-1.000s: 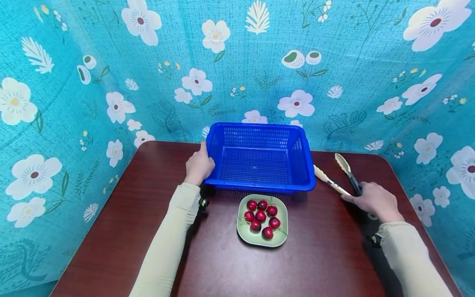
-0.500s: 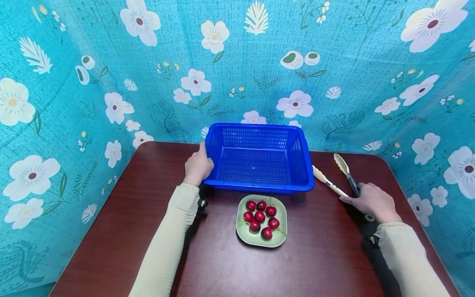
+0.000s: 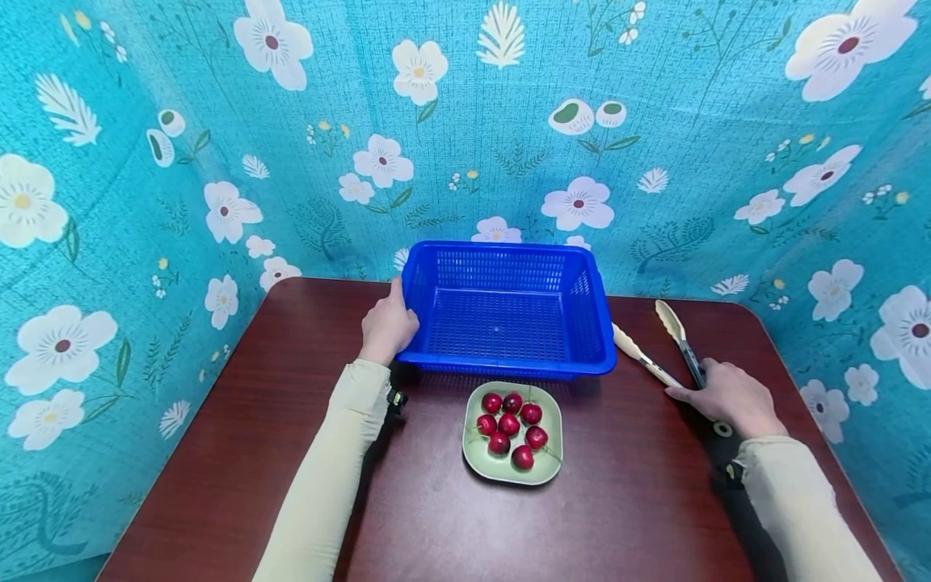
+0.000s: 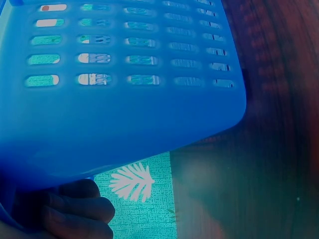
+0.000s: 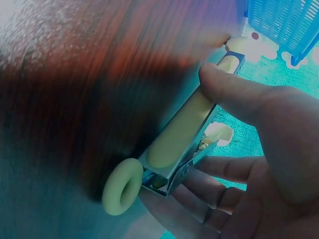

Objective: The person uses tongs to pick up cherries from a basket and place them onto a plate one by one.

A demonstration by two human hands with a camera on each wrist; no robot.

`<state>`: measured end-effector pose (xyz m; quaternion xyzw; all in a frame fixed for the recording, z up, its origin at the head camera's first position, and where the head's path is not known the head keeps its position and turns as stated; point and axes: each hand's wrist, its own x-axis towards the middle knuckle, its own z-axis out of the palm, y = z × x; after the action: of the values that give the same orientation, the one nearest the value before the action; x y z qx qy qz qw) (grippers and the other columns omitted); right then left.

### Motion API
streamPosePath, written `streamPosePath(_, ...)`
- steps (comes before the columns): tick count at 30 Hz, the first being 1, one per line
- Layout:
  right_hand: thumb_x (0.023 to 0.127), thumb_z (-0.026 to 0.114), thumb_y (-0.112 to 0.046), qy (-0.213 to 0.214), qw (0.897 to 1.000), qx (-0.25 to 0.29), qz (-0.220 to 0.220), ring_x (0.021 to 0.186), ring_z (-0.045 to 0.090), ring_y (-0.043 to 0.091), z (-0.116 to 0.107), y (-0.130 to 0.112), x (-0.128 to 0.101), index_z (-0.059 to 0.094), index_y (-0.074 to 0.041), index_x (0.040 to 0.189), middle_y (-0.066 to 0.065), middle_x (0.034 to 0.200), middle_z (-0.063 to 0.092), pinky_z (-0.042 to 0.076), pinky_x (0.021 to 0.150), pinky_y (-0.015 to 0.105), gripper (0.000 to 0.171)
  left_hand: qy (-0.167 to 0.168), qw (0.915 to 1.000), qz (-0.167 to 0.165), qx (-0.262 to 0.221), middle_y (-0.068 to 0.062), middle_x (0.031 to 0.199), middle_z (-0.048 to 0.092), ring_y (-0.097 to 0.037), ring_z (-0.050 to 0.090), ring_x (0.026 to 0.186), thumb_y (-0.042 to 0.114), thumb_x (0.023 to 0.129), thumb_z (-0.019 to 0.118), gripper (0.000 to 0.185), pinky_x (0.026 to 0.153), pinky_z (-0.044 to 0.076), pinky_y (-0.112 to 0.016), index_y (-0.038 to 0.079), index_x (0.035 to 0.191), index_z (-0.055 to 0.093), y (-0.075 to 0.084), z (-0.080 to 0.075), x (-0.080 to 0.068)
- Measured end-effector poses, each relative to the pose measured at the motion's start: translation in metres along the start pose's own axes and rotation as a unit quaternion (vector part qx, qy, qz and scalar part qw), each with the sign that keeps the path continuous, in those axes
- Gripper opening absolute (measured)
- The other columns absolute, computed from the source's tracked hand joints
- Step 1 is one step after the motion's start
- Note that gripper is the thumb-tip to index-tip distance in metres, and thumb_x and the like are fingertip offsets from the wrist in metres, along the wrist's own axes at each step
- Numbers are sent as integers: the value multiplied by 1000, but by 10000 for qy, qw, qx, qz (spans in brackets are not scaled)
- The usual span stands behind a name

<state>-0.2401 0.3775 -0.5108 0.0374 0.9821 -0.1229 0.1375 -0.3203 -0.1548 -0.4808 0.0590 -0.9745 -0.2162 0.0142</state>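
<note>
Turquoise cloth with white flowers (image 3: 145, 202) behind and on both sides of the blue basket (image 3: 509, 315). Dark brown wooden table (image 3: 240, 453) under the basket, reaching from the cloth to the near edge of the view.

Blue plastic basket with slotted walls at the far middle of the table, nothing visible inside. Left hand (image 3: 389, 327) against the left wall of the basket, thumb up at the rim; in the left wrist view, fingers (image 4: 75, 209) curled around the lower edge of the basket, so gripping it.

Pale green plate (image 3: 550, 412) just in front of the basket, close to its near wall but apart from it. Seven dark red cherries (image 3: 511, 424) together on the plate.

Cream-coloured tongs (image 3: 665, 347) lying on the table to the right of the basket, arms spread, tips pointing toward the cloth, one tip very near the right corner of the basket. Right hand (image 3: 727, 396) at the handle end of the tongs; in the right wrist view, thumb on top of the cream arm and fingers (image 5: 219, 169) curled below it, so grasping the tongs. Small cream ring (image 5: 122, 186) at the hinge end.
</note>
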Motion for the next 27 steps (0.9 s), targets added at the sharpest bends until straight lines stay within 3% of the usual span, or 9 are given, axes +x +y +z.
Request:
streamPosePath(12, 82, 77, -63, -36, 9999, -108, 60, 73, 55, 31, 2, 1, -2, 51, 17, 117, 21, 82, 60, 46, 56, 41, 91, 9, 10000, 28, -11, -22, 106, 73, -38, 70, 81, 21, 101, 55, 71, 67, 55, -52, 10, 165, 23, -1, 4, -1)
streamPosePath(23, 83, 73, -68, -14, 10000, -86, -26, 73, 55, 30, 1, 4, -3, 53, 14, 116, 19, 82, 60, 46, 55, 41, 91, 32, 9999, 35, -156, -24, 115, 72, -42, 71, 88, 22, 100, 54, 71, 73, 55, -57, 12, 164, 25, -2, 2, 1)
streamPosePath(27, 87, 65, -73, 129, 9998, -106, -144, 84, 59, 39, -2, 6, -4, 49, 13, 130, 28, 97, 63, 50, 60, 48, 98, 4, 9987, 48, -498, -26, 122, 70, -43, 72, 95, 22, 100, 55, 70, 78, 55, -59, 13, 164, 27, -5, 1, 1)
